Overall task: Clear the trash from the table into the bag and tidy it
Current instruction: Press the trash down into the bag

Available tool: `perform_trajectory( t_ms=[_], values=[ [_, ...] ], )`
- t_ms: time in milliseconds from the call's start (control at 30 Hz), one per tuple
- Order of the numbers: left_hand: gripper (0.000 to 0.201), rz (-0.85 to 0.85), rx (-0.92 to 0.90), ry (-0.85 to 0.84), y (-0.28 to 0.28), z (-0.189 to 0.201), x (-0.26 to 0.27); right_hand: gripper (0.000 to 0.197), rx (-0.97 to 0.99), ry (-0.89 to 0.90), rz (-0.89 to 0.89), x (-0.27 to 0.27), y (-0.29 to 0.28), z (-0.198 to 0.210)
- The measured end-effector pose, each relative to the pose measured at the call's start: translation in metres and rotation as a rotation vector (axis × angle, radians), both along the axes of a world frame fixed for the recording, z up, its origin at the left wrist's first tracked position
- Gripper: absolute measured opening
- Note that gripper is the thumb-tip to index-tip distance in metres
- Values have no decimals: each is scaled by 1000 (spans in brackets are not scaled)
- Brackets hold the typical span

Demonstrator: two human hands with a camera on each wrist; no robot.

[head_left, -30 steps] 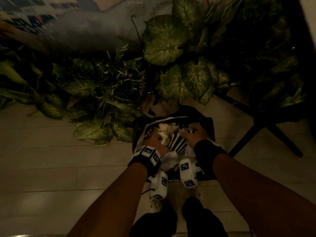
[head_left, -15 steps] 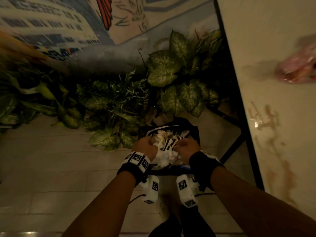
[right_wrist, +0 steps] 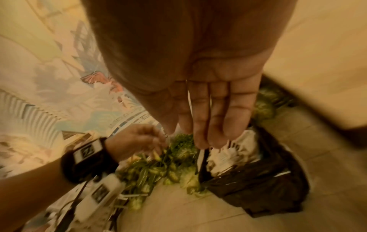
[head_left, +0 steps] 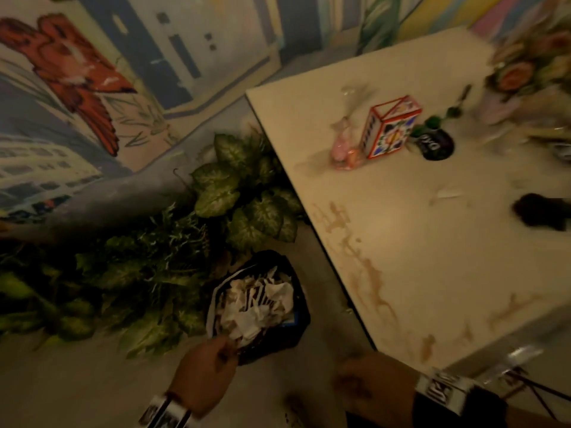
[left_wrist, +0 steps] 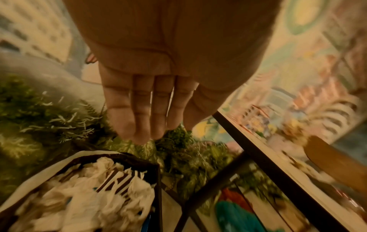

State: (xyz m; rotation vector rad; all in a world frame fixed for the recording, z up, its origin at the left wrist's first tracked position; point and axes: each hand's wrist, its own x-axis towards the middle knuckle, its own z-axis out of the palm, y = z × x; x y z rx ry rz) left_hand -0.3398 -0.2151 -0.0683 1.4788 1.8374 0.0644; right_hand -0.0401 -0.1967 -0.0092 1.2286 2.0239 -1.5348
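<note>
1. I see the left hand (left_wrist: 158, 87) above the bag (head_left: 296, 332), fingers straight and together, holding nothing.
2. I see the right hand (right_wrist: 208, 102) empty too, fingers straight and side by side.
3. The bag stands on the floor beside the table (head_left: 432, 257), packed with crumpled paper (head_left: 262, 307).
4. On the table: 1 patterned box (head_left: 391, 128) touching pink wrappers (head_left: 343, 149).

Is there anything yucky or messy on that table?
Yes. Brownish dried-looking spill streaks run along the near edge of the pale square table. A pink crumpled plastic wrapper lies beside the red-edged patterned carton, which stands upright.
</note>
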Motion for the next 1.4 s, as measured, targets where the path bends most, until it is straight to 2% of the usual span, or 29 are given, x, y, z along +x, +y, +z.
perform_trajectory(
  t_ms=[67,167,233,300,333,433,533,633,733,867,1000,1200,1400],
  values=[
    [31,72,-112,1,-11,11,7,20,-24,11,-68,44,-6,12],
    [25,-21,-185,17,-12,30,24,24,34,-62,-145,109,-8,31],
    [23,-102,-128,68,1,46,46,17,98,-121,-211,152,-3,46],
    [29,-29,-52,-31,19,63,77,14,137,-152,-266,196,13,56],
    [33,13,-19,-41,30,73,98,14,155,-174,-278,219,23,58],
    [25,-83,69,-15,62,95,165,9,224,-228,-287,285,62,60],
    [11,-73,190,-32,98,108,240,9,295,-261,-270,343,103,60],
    [13,-64,277,-51,136,103,308,14,359,-326,-246,392,137,62],
    [23,-74,269,-30,173,89,365,24,432,-365,-284,434,160,62],
    [55,-37,176,28,212,68,418,30,568,-435,-296,477,181,56],
    [83,-27,77,110,238,45,452,62,553,-517,-345,506,185,41],
    [106,-17,2,254,239,32,503,106,468,-606,-503,535,183,27],
    [129,-190,-14,258,239,29,558,119,408,-547,-497,532,184,6]
  ],
)
